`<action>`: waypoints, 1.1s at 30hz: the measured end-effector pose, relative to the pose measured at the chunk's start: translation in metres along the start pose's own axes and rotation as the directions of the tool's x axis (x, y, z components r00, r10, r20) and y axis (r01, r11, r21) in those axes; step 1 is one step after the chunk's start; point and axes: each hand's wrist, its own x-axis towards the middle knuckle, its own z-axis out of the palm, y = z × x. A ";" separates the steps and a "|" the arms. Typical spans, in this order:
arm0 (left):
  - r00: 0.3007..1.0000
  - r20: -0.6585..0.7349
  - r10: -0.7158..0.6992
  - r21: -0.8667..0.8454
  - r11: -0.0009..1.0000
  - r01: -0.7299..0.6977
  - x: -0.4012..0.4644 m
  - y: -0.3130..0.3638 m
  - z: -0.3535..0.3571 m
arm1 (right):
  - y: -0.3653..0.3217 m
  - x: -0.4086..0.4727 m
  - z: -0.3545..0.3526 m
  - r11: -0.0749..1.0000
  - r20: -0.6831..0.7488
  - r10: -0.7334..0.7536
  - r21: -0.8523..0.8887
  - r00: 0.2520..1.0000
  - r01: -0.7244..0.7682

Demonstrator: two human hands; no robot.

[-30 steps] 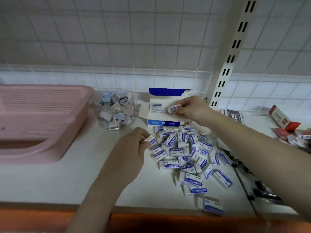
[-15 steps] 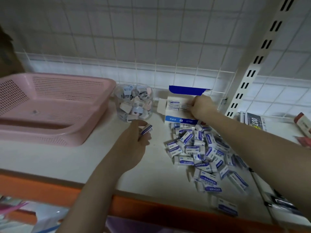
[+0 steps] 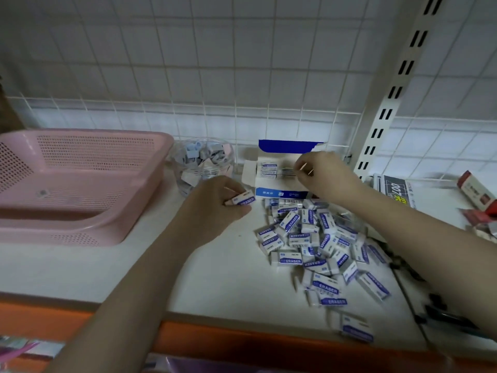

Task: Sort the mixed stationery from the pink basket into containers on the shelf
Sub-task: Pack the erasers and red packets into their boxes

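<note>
Left hand (image 3: 215,208), formerly low over the eraser pile (image 3: 317,246), now raised beside the eraser box (image 3: 279,170), grip pinching one eraser (image 3: 243,199). Right hand (image 3: 322,175) at box mouth, fingertips pressed together, seating another. Next insertion staged. Pink basket (image 3: 80,184) left of box, nearly empty.

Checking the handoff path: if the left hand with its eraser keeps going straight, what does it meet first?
Probably the open eraser box: the left hand points its eraser at the box's lower front; depth is uncertain.
</note>
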 end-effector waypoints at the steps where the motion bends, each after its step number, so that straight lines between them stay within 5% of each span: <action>1: 1.000 0.023 0.009 -0.021 1.000 -0.008 0.010 0.003 0.000 | -0.002 -0.011 -0.007 0.999 0.022 -0.025 0.028 0.999 0.025; 6: 0.985 0.018 0.173 0.104 0.979 -0.174 0.064 0.021 0.024 | -0.008 -0.064 -0.026 0.996 0.181 -0.076 0.059 0.981 0.066; 15: 0.946 0.032 0.322 0.271 0.909 -0.318 0.122 0.027 0.081 | 0.007 -0.112 -0.020 0.990 0.104 0.142 0.004 0.984 -0.143; 20: 0.950 0.068 0.304 0.416 0.857 -0.304 0.138 0.021 0.090 | 0.007 -0.116 -0.014 0.980 0.070 0.182 0.066 0.981 -0.187; 28: 0.975 0.087 0.203 0.370 0.903 -0.221 0.149 0.017 0.094 | -0.004 -0.108 -0.008 0.970 0.047 0.224 -0.104 0.974 -0.218; 33: 0.969 0.068 0.238 0.438 0.865 -0.244 0.152 0.013 0.093 | -0.007 -0.106 -0.006 0.966 0.005 0.254 -0.059 0.967 -0.253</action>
